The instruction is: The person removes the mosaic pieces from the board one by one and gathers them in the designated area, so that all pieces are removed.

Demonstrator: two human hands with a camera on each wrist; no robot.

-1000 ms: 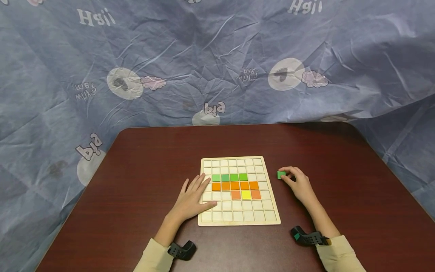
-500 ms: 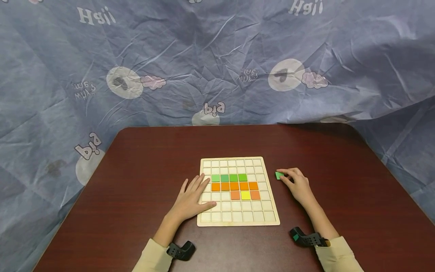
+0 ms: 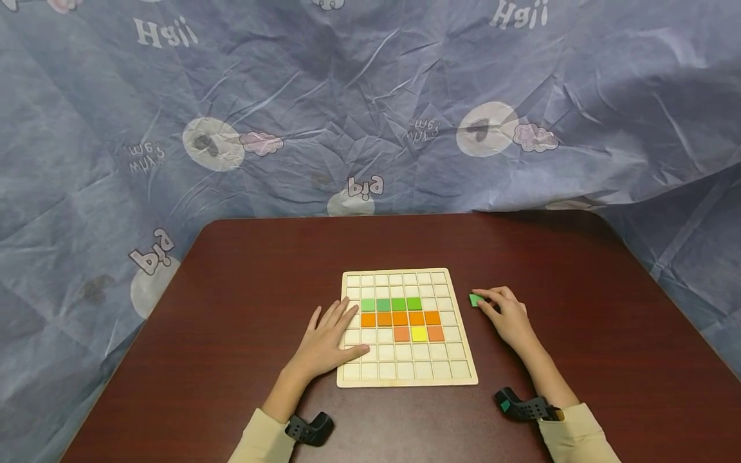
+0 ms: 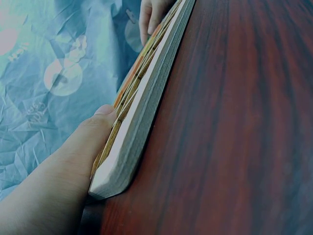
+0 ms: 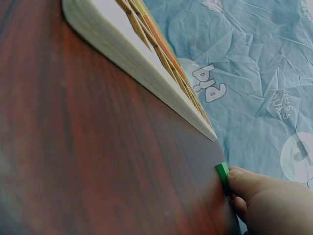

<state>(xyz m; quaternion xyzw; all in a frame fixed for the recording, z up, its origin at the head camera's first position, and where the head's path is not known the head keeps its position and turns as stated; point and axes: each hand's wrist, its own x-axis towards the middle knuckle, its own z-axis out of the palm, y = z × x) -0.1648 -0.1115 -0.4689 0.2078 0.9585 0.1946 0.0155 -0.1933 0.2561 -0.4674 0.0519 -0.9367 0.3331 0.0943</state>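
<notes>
A square wooden grid board (image 3: 408, 381) lies on the table. Green tiles (image 3: 399, 304) form one row in it, orange tiles (image 3: 400, 319) the row below, and under these a yellow tile (image 3: 419, 334) sits between two darker orange ones. My left hand (image 3: 324, 342) rests spread on the board's left edge, its thumb (image 4: 98, 125) lying over the near-left part in the left wrist view. To the right of the board, my right hand (image 3: 509, 316) pinches a green tile (image 5: 223, 175) between thumb and fingers, close to the tabletop. Whether that tile touches the table I cannot tell.
The dark red-brown table (image 3: 260, 263) runs out on both sides of the board. Behind its far edge hangs a blue printed cloth (image 3: 324, 116). Black wrist cameras (image 3: 311, 429) sit at both wrists.
The right hand has shifted slightly left with the green tile, which has turned a little in its fingers. The left hand and board have stayed put.
</notes>
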